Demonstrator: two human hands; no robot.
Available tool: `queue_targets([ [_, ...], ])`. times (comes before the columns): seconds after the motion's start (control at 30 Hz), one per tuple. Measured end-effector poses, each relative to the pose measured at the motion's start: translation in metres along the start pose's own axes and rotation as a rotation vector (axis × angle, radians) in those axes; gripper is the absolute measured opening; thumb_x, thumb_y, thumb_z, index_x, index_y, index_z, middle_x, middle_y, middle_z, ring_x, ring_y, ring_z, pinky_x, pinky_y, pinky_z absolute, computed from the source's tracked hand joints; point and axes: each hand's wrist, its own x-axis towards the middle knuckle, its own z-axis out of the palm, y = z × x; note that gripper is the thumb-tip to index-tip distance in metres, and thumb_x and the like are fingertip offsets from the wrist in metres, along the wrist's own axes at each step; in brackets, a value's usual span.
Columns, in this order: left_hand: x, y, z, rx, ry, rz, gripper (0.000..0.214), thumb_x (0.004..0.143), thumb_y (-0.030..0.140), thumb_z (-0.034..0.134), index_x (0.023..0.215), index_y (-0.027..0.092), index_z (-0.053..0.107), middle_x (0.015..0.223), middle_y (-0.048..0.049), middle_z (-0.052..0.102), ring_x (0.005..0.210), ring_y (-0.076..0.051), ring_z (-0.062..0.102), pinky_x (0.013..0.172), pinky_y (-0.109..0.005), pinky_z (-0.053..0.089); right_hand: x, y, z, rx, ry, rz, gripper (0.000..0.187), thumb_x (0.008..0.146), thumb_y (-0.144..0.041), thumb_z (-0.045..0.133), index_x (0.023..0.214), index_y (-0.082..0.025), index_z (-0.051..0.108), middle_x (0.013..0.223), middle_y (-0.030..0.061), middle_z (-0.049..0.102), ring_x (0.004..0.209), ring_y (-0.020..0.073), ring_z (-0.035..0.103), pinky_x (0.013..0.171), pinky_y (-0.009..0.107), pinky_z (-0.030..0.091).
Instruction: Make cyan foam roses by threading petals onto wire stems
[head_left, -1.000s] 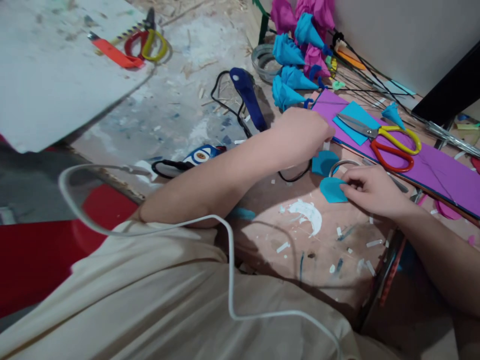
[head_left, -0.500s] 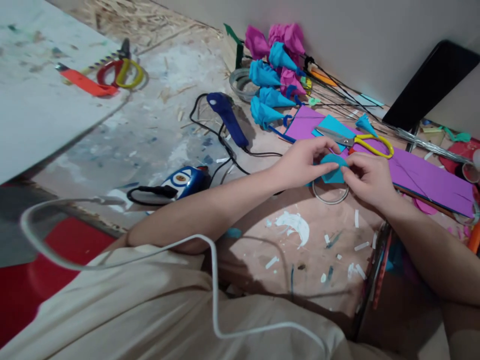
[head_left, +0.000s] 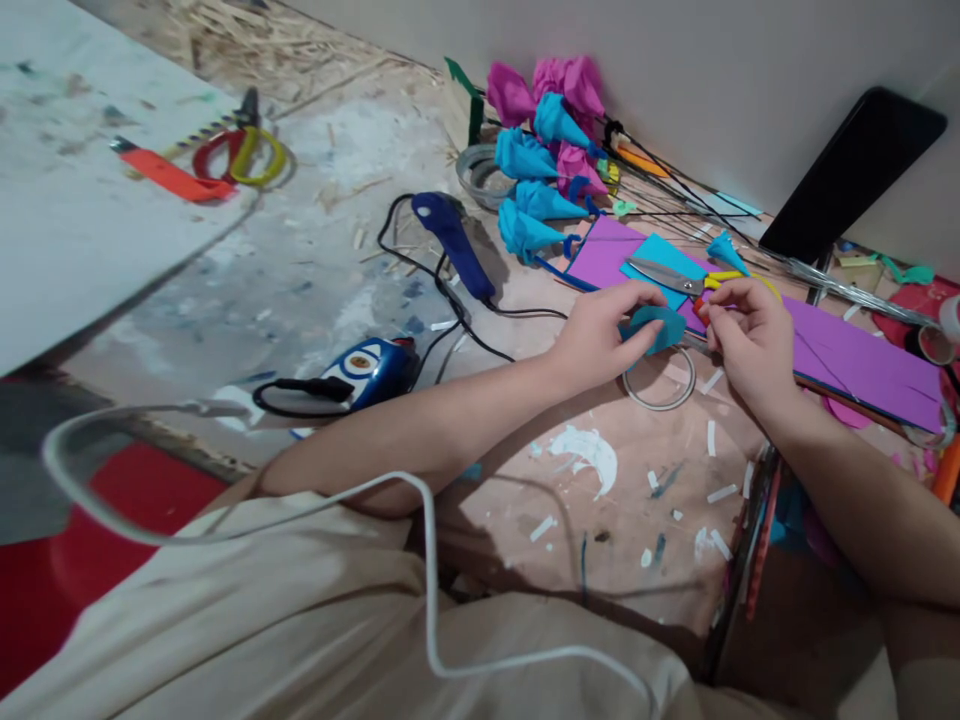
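Observation:
My left hand (head_left: 611, 325) pinches a piece of blue paper (head_left: 660, 328) between thumb and fingers, just above the table. My right hand (head_left: 750, 335) is apart from the paper, to its right, with its fingertips drawn together; whether they hold anything is hidden. Behind that hand lies a pair of scissors (head_left: 667, 275) with yellow and red handles, its blades over a blue sheet (head_left: 660, 250), its handles partly covered by my fingers. Below the paper a thin pale ring (head_left: 660, 405), perhaps a tape roll, rests on the table.
Blue paper cones (head_left: 525, 230) and pink paper flowers (head_left: 574, 85) lie at the back by purple sheets (head_left: 862, 355). To the left are a dark blue corded tool (head_left: 457, 245), a blue-and-white device (head_left: 367, 370) and more scissors (head_left: 255, 160). A black phone-like slab (head_left: 855, 175) leans behind. A white cable (head_left: 427, 560) crosses my lap.
My right hand has let go of the blue paper and moved right, towards the scissors' handles. The paper stays in my left hand, slightly tilted. The view has shifted a little.

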Motion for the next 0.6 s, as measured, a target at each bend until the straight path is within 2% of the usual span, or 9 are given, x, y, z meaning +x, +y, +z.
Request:
queue_targets([
  [0.07,-0.001,0.0,0.0,0.004,0.018,0.05,0.023,0.095,0.023,0.064,0.115,0.018,0.073,0.109,-0.0047,0.083,0.098,-0.016,0.078,0.086,-0.026,0.06,0.0,-0.002,-0.001,-0.073,0.014,-0.052,0.008,0.091,-0.023,0.061,0.098,-0.026,0.061,0.094,0.0012,0.071,0.062,0.0126,0.059,0.057,0.029,0.046],
  [0.13,-0.001,-0.001,0.0,-0.02,0.052,0.053,0.026,0.095,0.024,0.063,0.118,0.017,0.072,0.11,-0.0058,0.083,0.1,-0.016,0.079,0.087,-0.026,0.061,0.003,-0.011,-0.007,-0.244,-0.001,-0.098,0.011,0.092,-0.022,0.059,0.101,-0.026,0.063,0.096,0.003,0.073,0.071,0.0166,0.064,0.065,0.032,0.051],
  [0.23,0.0,-0.006,0.001,-0.046,0.087,0.031,0.028,0.093,0.025,0.063,0.118,0.016,0.072,0.107,-0.0068,0.082,0.098,-0.017,0.078,0.087,-0.027,0.061,0.014,-0.028,-0.024,-0.643,-0.087,-0.177,0.015,0.091,-0.021,0.063,0.104,-0.024,0.068,0.102,0.0097,0.075,0.088,0.0258,0.07,0.084,0.042,0.056],
  [0.33,0.0,-0.008,0.001,-0.043,0.07,-0.007,0.03,0.087,0.023,0.065,0.115,0.017,0.073,0.103,-0.0055,0.081,0.093,-0.016,0.076,0.086,-0.029,0.061,0.028,-0.04,-0.048,-0.988,-0.151,-0.146,0.022,0.093,-0.024,0.063,0.113,-0.02,0.073,0.113,0.0197,0.074,0.109,0.0371,0.07,0.096,0.05,0.054],
  [0.47,0.0,-0.007,0.001,-0.052,0.071,-0.045,0.03,0.084,0.024,0.066,0.113,0.019,0.074,0.1,-0.0046,0.08,0.09,-0.017,0.074,0.084,-0.029,0.061,0.041,-0.046,-0.074,-1.281,-0.267,0.06,0.022,0.088,-0.029,0.072,0.105,-0.016,0.075,0.093,0.0212,0.074,0.094,0.0412,0.071,0.085,0.05,0.054],
  [0.53,0.001,-0.006,0.001,-0.052,0.077,-0.051,0.029,0.084,0.025,0.066,0.111,0.019,0.074,0.099,-0.0044,0.08,0.089,-0.016,0.074,0.085,-0.03,0.061,0.044,-0.05,-0.081,-1.4,-0.346,0.183,0.014,0.087,-0.029,0.075,0.092,-0.017,0.075,0.083,0.0203,0.073,0.086,0.0399,0.072,0.078,0.047,0.052],
  [0.6,0.002,-0.006,0.001,-0.051,0.076,-0.058,0.027,0.084,0.026,0.066,0.109,0.02,0.074,0.1,-0.0044,0.081,0.089,-0.016,0.074,0.086,-0.03,0.062,0.047,-0.054,-0.085,-1.486,-0.474,0.239,0.013,0.089,-0.025,0.072,0.078,-0.018,0.072,0.077,0.0202,0.072,0.081,0.0376,0.072,0.073,0.044,0.049],
])
